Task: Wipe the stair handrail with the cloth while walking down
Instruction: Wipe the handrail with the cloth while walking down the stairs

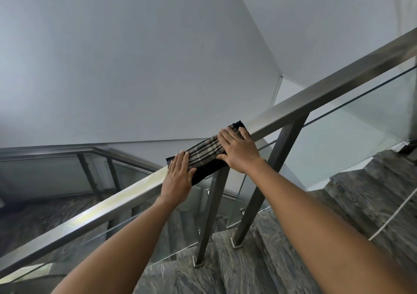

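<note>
Cloth (206, 151) ends hidden under flat, open left hand (178, 177) and right hand (238, 150) on handrail (316, 95).

Plain pale grey walls (126, 57) fill the far side, meeting at a corner on the right. Grey veined stone steps (352, 194) descend near right. Glass panels (361, 133) sit between steel posts (270, 181). A lower landing (45, 214) lies far left in dim, even light.

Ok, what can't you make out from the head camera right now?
- Handrail under the cloth: hidden by cloth and both hands, left hand, right hand.
- Handrail's ends: cut off by the frame edges.
- Lower steps: blurred behind the glass panel.
</note>
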